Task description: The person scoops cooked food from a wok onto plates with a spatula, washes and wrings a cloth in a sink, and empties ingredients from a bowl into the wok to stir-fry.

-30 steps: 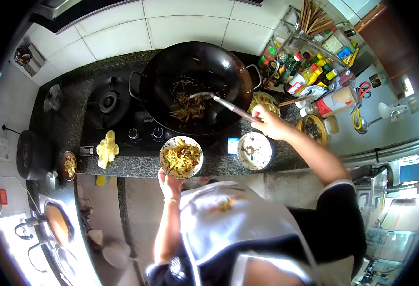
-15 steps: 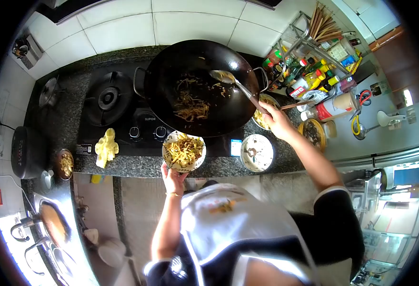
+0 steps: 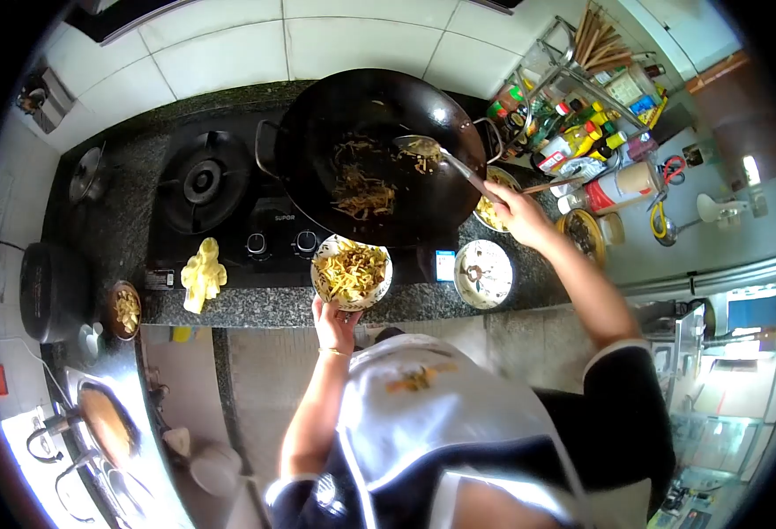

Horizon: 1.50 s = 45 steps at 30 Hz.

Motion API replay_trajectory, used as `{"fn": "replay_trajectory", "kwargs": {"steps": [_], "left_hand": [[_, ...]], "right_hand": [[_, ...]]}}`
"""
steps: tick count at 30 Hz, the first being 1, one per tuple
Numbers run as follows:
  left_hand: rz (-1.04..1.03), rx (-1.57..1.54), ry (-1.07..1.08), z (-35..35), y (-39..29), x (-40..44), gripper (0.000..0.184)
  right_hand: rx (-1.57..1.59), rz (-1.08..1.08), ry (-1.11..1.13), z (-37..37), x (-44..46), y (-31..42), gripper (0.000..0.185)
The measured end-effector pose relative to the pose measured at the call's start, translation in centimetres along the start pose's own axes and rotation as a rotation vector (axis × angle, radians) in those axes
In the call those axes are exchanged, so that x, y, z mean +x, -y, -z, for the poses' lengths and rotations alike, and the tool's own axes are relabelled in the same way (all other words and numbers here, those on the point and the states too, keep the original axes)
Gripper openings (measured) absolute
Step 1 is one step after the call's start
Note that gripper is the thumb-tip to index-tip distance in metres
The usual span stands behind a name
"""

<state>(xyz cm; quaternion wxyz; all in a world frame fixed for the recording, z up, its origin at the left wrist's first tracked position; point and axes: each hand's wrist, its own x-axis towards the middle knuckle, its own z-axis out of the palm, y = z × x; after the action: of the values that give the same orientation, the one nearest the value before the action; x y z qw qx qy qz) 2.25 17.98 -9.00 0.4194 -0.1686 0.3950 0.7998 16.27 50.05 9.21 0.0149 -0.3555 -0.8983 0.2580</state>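
Note:
My left hand (image 3: 336,324) is closed on the near rim of a patterned bowl (image 3: 319,289), which is heaped with yellow and brown shredded food (image 3: 353,269). The bowl is held at the near side of a large black wok (image 3: 317,167). With my right hand (image 3: 518,214) I grip the handle of a metal cooking spoon (image 3: 467,173). Its head is inside the wok, at the right, beside some shreds. More browned shreds (image 3: 363,196) lie in the lower left of the wok.
An empty-looking patterned bowl (image 3: 483,275) stands at the counter's front edge. Another bowl of yellow food (image 3: 496,201) sits right of the wok. Bottles (image 3: 582,141) crowd the right corner. A yellow cloth (image 3: 203,275) lies left, near a bare burner (image 3: 203,180).
The spoon head has shifted slightly right and down within the wok. The view has shifted a little, and the bowl in my left hand sits a bit further right.

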Motion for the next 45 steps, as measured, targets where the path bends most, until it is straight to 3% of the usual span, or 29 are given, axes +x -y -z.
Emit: {"fn": "replay_trajectory", "kwargs": {"steps": [4, 7, 10, 15, 18, 21, 24, 28, 31, 33, 41, 43, 45], "left_hand": [[0.004, -0.041, 0.055, -0.1, 0.3, 0.7, 0.045], [0.088, -0.114, 0.007, 0.1, 0.4, 0.8, 0.043], [0.131, -0.166, -0.067, -0.4, 0.0, -0.2, 0.041], [0.164, -0.182, -0.042, -0.4, -0.4, -1.1, 0.038], [0.215, -0.237, 0.013, 0.9, -0.1, -0.4, 0.036], [0.251, -0.246, 0.029, 0.6, -0.2, -0.6, 0.036], [0.243, -0.194, -0.008, 1.0, 0.0, -0.4, 0.034], [0.203, -0.173, 0.023, 0.9, -0.1, -0.9, 0.029], [0.254, -0.215, 0.064, 2.5, 0.1, 0.0, 0.024], [0.300, -0.308, -0.013, 3.9, 0.7, 0.6, 0.021], [0.297, -0.229, -0.120, 2.4, -0.7, -1.6, 0.020], [0.299, -0.218, -0.101, 3.2, -0.8, -1.8, 0.024], [0.298, -0.228, -0.066, 4.4, -0.7, -1.7, 0.027]], "right_hand": [[-0.320, 0.150, -0.011, 0.1, 2.6, 5.2, 0.044], [-0.379, -0.003, -0.039, -2.0, 6.8, 9.1, 0.047], [-0.630, 0.132, -0.115, -3.7, 7.8, 9.8, 0.051], [-1.027, 0.164, 0.261, -1.6, 0.8, 8.8, 0.052], [-1.002, 0.114, 0.356, 2.3, -3.2, 10.2, 0.051], [-0.925, 0.218, 0.108, 2.2, -3.3, 10.1, 0.049], [-0.904, 0.175, -0.025, -1.0, 1.1, 9.8, 0.049], [-0.985, 0.134, -0.009, -2.4, 2.3, 7.9, 0.049], [-0.836, -0.016, 0.215, 0.0, -2.8, 9.0, 0.045], [-0.882, 0.110, 0.355, 3.6, -6.0, 11.9, 0.040], [-0.508, -0.056, -0.016, -2.7, 4.0, 9.4, 0.043], [-0.457, -0.056, -0.010, -3.1, 4.0, 9.0, 0.044], [-0.729, 0.009, 0.159, -2.4, 2.2, 9.0, 0.045]]}}
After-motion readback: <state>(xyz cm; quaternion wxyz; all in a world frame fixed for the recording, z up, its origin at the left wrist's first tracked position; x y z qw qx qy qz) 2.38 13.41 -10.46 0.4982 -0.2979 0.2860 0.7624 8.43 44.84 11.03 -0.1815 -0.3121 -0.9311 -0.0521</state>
